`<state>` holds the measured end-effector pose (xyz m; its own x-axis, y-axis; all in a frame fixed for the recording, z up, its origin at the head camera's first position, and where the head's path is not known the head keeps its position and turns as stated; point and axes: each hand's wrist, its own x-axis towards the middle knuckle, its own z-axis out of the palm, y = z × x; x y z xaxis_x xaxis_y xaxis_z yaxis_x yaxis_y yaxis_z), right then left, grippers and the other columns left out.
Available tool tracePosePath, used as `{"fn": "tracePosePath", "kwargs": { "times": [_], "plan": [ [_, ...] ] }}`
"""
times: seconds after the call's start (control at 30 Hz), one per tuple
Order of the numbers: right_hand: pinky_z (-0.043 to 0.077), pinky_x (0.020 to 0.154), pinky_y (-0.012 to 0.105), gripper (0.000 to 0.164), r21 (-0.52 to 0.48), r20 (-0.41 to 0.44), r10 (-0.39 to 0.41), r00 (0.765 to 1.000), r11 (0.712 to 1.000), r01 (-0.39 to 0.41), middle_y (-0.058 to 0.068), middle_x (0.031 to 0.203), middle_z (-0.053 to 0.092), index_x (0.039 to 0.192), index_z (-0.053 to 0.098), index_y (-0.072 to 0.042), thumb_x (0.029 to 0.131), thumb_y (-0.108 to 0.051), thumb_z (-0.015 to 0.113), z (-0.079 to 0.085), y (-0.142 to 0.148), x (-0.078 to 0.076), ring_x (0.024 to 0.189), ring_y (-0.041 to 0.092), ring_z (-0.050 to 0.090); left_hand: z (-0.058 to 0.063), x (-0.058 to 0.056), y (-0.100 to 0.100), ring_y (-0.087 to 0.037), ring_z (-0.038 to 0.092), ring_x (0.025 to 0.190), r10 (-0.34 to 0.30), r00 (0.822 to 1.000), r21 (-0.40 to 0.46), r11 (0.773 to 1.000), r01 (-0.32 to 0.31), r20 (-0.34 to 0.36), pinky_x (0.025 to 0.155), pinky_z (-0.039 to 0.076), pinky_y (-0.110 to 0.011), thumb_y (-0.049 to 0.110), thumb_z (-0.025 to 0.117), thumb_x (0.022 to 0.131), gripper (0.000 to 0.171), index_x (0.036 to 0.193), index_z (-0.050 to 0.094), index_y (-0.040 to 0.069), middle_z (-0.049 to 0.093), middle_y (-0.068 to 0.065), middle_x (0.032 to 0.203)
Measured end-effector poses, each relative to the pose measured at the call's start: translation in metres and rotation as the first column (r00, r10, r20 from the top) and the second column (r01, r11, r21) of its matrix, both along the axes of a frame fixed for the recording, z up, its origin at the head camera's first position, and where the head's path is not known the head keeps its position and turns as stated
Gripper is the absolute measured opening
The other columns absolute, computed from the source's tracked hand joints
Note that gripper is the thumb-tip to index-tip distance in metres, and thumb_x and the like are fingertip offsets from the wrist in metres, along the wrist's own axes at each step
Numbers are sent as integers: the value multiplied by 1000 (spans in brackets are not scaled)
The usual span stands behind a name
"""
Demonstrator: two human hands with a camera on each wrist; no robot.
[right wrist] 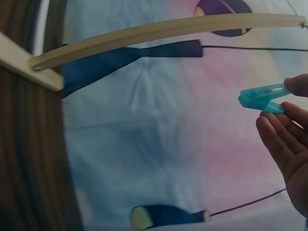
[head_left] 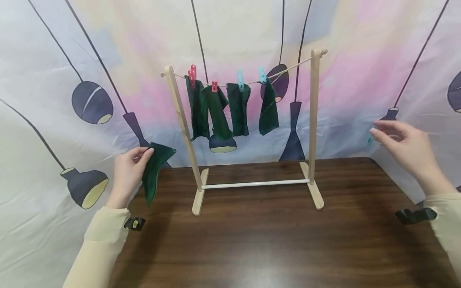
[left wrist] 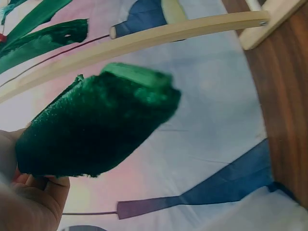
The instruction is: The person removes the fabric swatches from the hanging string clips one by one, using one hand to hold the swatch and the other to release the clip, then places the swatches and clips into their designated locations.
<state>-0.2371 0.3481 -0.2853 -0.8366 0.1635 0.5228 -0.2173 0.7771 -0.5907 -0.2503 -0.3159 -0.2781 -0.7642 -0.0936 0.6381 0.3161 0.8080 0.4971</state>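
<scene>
My left hand (head_left: 130, 172) pinches a dark green cloth (head_left: 154, 170) by its upper edge, and the cloth hangs down left of a wooden drying rack (head_left: 314, 120). In the left wrist view the cloth (left wrist: 96, 125) spreads out from the fingers, with a small reddish patch beside them that I cannot identify. Out to the right of the rack, my right hand (head_left: 407, 150) pinches a teal clothespin (right wrist: 262, 97) between thumb and fingers. Several green cloths (head_left: 238, 110) hang from the rack's string (head_left: 297, 65), held by red clothespins (head_left: 214, 86) and light blue clothespins (head_left: 240, 81).
The rack stands on a dark brown wooden table (head_left: 252, 236), with a white crossbar (head_left: 255, 184) joining its feet. Behind it hangs a backdrop (head_left: 144, 40) printed with lamps. A black band (head_left: 415, 216) sits on the right wrist and another device (head_left: 135, 224) on the left.
</scene>
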Motion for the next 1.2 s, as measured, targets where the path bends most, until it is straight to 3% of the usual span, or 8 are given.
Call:
{"fn": "tracePosePath", "kwargs": {
  "times": [0.1, 0.23, 0.33, 0.77, 0.9, 1.0, 1.1, 1.2],
  "plan": [
    [32, 69, 15, 54, 10, 20, -15, 1000, 1000, 15, 27, 135, 59, 140, 59, -7, 100, -43, 61, -23, 2, 6, 92, -8, 55, -13, 5, -5, 7, 55, 70, 17, 1000, -6, 1000, -17, 25, 59, 42, -11, 36, 62, 101, 40, 112, 73, -1, 74, -20, 96],
    [33, 70, 8, 52, -54, 17, -7, 1000, 998, 8, -21, 119, 65, 139, 60, -6, 99, -39, 64, -54, 7, 14, 90, -21, 50, -36, 8, -13, 15, 52, 71, 48, 998, 27, 998, -49, 52, 62, 41, -10, 36, 63, 101, 40, 112, 74, -1, 74, -20, 99],
    [32, 71, 2, 52, -94, 24, -5, 1000, 996, 8, -31, 109, 59, 139, 60, -6, 99, -38, 65, -77, 11, 20, 86, -30, 39, -56, 10, -16, 15, 52, 70, 77, 995, 78, 994, -81, 59, 62, 41, -10, 34, 65, 100, 37, 109, 75, -1, 75, -18, 94],
    [39, 66, 9, 46, -172, 68, 71, 995, 983, -59, -45, 93, 51, 134, 61, 0, 99, -29, 67, -129, 5, 34, 80, -24, 51, -99, 29, -11, -7, 54, 60, 81, 987, 142, 985, -101, 139, 55, 41, -20, 33, 65, 100, 36, 108, 74, 0, 70, -12, 81],
    [40, 64, 15, 47, -117, 121, 50, 991, 993, -36, -35, 98, 58, 132, 63, -1, 98, -35, 66, -136, 1, 33, 83, -18, 52, -110, 29, -12, -9, 56, 59, 73, 981, 113, 989, -94, 177, 55, 43, -22, 33, 65, 100, 34, 108, 75, 1, 71, -10, 81],
    [44, 66, 27, 49, -63, 161, 48, 986, 997, -38, -2, 113, 71, 132, 63, -2, 99, -38, 64, -139, -4, 30, 97, 13, 64, -116, 26, -12, -12, 58, 61, 71, 974, 99, 991, -94, 216, 55, 44, -25, 34, 65, 100, 34, 109, 75, 2, 72, -11, 84],
    [48, 72, 46, 52, -26, 195, 62, 979, 998, -58, 30, 128, 61, 133, 61, 0, 101, -41, 60, -143, -10, 26, 108, 49, 58, -121, 19, -10, -15, 60, 64, 67, 966, 88, 992, -92, 251, 58, 45, -27, 35, 64, 100, 36, 110, 74, 2, 73, -12, 87],
    [47, 75, 61, 54, -14, 228, 84, 970, 996, -83, 35, 130, 57, 134, 59, 3, 102, -41, 58, -147, -13, 22, 111, 57, 54, -126, 10, -9, -17, 61, 65, 56, 954, 61, 995, -77, 293, 59, 46, -29, 35, 63, 101, 38, 111, 73, 0, 73, -13, 89]
  ]
}}
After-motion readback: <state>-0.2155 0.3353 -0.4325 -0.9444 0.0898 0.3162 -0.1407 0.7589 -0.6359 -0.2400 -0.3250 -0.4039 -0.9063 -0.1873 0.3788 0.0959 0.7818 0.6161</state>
